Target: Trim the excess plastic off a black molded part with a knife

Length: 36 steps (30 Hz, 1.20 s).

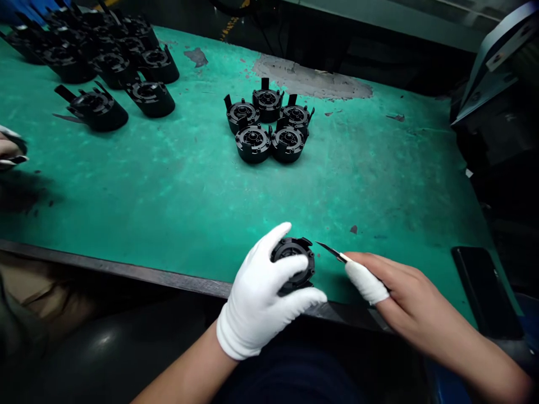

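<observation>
My left hand (269,286), in a white glove, is curled around a round black plastic part (301,261) at the front edge of the green table (168,207). Its fingers lie over and beside the part's top. To the right, my right hand (387,280) grips a slim knife (332,251) with a pointed dark blade; a white cover wraps the thumb. The blade tip points left at the part, a small gap away from it. Farther back stand several similar black parts (253,141) in a tight cluster, their tabs upright.
Many more black parts (101,109) crowd the table's back left. At the left edge another person's gloved hand (10,148) shows. A black phone (486,292) lies at the right edge. A metal bracket (492,67) rises at the back right.
</observation>
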Each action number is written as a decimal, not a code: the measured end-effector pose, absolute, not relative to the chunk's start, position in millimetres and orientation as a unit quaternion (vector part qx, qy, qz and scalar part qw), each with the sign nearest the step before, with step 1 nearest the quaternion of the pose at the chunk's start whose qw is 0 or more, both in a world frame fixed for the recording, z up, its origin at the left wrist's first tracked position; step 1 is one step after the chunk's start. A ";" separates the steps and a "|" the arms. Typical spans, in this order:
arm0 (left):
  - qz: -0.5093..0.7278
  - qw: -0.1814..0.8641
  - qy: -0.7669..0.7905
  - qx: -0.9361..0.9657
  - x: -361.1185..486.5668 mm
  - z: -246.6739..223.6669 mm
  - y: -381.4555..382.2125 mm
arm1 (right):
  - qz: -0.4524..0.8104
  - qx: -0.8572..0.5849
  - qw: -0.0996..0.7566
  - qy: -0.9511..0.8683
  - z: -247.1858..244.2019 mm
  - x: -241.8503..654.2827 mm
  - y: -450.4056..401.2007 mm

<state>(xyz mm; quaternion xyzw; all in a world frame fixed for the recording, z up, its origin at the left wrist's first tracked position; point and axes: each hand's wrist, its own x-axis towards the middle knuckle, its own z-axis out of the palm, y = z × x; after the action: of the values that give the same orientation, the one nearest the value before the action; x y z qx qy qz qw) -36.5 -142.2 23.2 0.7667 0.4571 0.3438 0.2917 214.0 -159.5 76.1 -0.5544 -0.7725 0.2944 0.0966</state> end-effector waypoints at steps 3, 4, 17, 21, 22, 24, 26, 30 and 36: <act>0.352 0.303 0.455 0.760 -35.3 24.0 -146.4 | 0.312 -0.548 0.096 -0.770 70.4 216.5 -158.9; 0.360 0.304 0.459 0.753 -34.2 23.8 -147.2 | 0.315 -0.548 0.092 -0.770 69.1 216.6 -157.4; 0.353 0.255 0.504 0.746 -26.7 15.2 -147.2 | 0.108 -0.444 -0.056 -0.888 84.4 206.7 -114.6; 0.351 0.258 0.506 0.744 -26.7 16.5 -146.1 | 0.094 -0.436 -0.063 -0.893 86.1 206.9 -107.1; 0.350 0.261 0.507 0.743 -26.8 16.8 -145.7 | 0.102 -0.438 -0.064 -0.891 86.7 207.5 -106.6; 0.348 0.268 0.508 0.741 -26.9 17.1 -145.2 | 0.137 -0.444 -0.064 -0.883 87.9 209.1 -109.0; 0.348 0.274 0.508 0.738 -27.0 17.2 -145.3 | 0.186 -0.451 -0.063 -0.871 88.3 210.4 -116.3; 0.348 0.280 0.513 0.733 -27.1 16.9 -146.7 | 0.250 -0.485 -0.049 -0.836 85.3 208.1 -138.0; 0.348 0.279 0.518 0.730 -27.2 15.4 -146.9 | 0.283 -0.499 -0.031 -0.819 78.8 204.3 -160.0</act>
<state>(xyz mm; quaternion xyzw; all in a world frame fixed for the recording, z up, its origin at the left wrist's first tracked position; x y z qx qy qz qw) -27.2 -146.9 15.4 0.7303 0.5175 0.3479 0.2791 204.3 -160.0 78.8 -0.4986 -0.8186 0.2834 -0.0314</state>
